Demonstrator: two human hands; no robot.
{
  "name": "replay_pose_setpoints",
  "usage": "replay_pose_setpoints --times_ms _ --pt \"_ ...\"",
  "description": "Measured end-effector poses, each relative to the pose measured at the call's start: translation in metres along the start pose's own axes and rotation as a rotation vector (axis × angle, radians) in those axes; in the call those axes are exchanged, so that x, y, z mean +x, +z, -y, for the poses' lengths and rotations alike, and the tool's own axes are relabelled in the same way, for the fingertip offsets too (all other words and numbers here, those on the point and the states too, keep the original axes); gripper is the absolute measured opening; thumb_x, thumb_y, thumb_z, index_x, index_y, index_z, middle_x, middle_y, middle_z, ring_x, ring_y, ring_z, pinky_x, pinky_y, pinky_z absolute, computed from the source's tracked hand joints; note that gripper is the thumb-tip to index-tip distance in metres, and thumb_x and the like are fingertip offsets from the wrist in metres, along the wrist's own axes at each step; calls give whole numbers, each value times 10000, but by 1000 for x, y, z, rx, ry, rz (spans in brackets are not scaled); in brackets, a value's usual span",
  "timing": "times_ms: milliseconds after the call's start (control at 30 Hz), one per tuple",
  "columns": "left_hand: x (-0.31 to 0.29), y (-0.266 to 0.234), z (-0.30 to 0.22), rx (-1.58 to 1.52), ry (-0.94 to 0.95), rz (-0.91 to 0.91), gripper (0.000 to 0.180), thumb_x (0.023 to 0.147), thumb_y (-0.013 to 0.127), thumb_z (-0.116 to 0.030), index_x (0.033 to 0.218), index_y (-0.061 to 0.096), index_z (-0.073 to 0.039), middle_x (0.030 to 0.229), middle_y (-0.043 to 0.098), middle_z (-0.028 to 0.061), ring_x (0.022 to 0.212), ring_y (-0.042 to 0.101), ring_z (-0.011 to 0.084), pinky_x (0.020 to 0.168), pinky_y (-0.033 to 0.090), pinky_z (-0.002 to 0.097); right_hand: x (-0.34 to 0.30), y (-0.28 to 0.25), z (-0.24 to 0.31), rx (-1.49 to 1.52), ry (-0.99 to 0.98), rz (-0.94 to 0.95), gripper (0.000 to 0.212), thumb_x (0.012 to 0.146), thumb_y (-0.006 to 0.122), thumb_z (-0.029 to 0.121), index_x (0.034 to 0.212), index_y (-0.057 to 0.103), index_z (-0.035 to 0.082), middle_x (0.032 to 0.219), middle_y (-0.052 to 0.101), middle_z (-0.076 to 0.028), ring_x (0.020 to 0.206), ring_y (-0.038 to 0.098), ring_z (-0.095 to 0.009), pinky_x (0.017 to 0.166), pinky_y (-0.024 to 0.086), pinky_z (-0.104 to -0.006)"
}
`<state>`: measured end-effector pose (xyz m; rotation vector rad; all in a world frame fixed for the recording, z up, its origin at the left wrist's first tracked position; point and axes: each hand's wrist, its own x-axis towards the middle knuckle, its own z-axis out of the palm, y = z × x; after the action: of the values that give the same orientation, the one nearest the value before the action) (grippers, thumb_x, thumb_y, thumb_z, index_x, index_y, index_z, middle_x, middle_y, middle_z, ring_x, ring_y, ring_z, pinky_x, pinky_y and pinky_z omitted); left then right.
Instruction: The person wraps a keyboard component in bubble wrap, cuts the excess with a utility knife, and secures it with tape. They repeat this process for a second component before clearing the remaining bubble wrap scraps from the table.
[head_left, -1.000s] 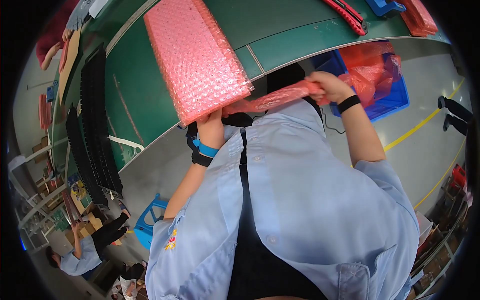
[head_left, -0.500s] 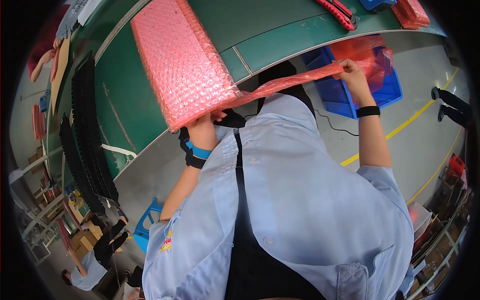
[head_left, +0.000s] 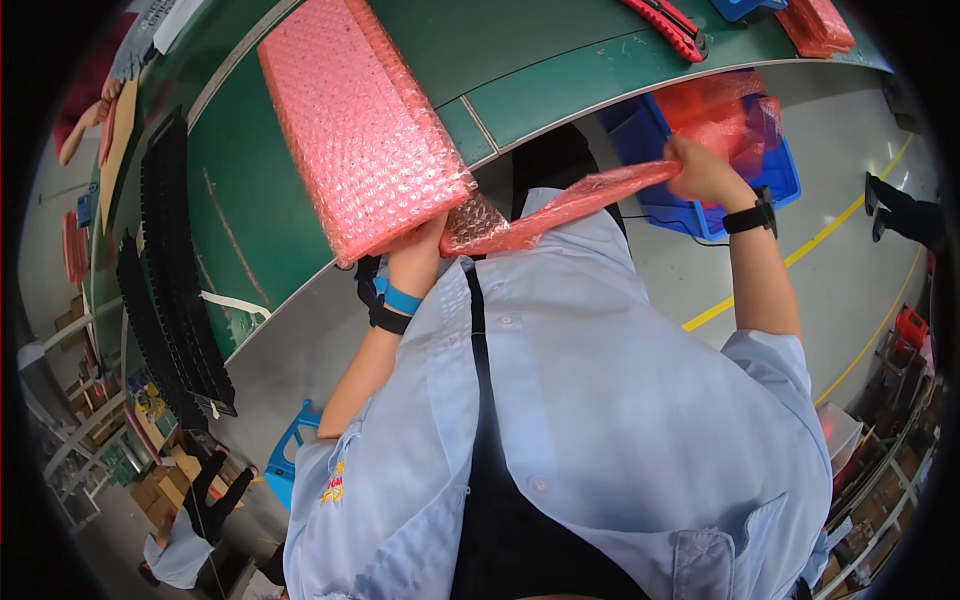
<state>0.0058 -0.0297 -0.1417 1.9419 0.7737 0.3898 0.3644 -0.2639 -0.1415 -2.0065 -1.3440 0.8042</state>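
Note:
A flat rectangular package in pink bubble wrap lies slanted on the green table, its near end jutting over the edge. My left hand reaches under that near end; its fingers are hidden beneath the package. A blue band and a black strap circle the left wrist. My right hand is closed on one end of a long, twisted strip of pink bubble wrap. From there the strip slopes down to a loose, crumpled end beside my left wrist. Whether it still joins the package I cannot tell.
Under the table edge, a blue crate holds pink plastic film. On the green table lie a red utility knife and folded pink wrap. Black toothed strips stand at left. A blue stool and other people are nearby.
My right hand has dropped slightly, and the strip has slackened and swung lower, its near end now hanging away from the package's corner. My left hand has slid further under the package.

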Motion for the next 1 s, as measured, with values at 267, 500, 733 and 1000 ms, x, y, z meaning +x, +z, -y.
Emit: replay_pose_setpoints --times_ms 267,500,733,1000 --pt "-8 1 10 33 -103 -180 251 950 526 -180 1131 584 -16 1072 606 82 989 561 206 897 426 346 -20 -78 -78 628 559 -237 231 854 651 230 962 613 30 867 631 -14 779 570 -107 686 458 -270" --pt "-3 5 -19 -833 -329 -398 208 961 501 -186 1090 556 -33 938 583 25 828 562 181 714 470 344 -41 -127 -29 742 764 31 311 879 631 354 1010 619 72 856 608 -13 703 510 -55 642 408 -222" --pt "-8 1 24 -266 -129 -202 267 841 556 -40 1107 533 -17 908 576 116 772 565 251 650 461 362 -33 -76 -91 -242 160 -339 364 879 560 405 1020 601 71 730 594 -23 689 553 -118 650 446 -251" --pt "-10 3 59 351 234 -76 552 720 589 14 1258 467 -9 1071 551 249 959 515 439 804 438 461 -11 -89 -83 835 688 -293 358 861 567 366 783 562 16 637 500 -34 634 512 -167 618 426 -297"
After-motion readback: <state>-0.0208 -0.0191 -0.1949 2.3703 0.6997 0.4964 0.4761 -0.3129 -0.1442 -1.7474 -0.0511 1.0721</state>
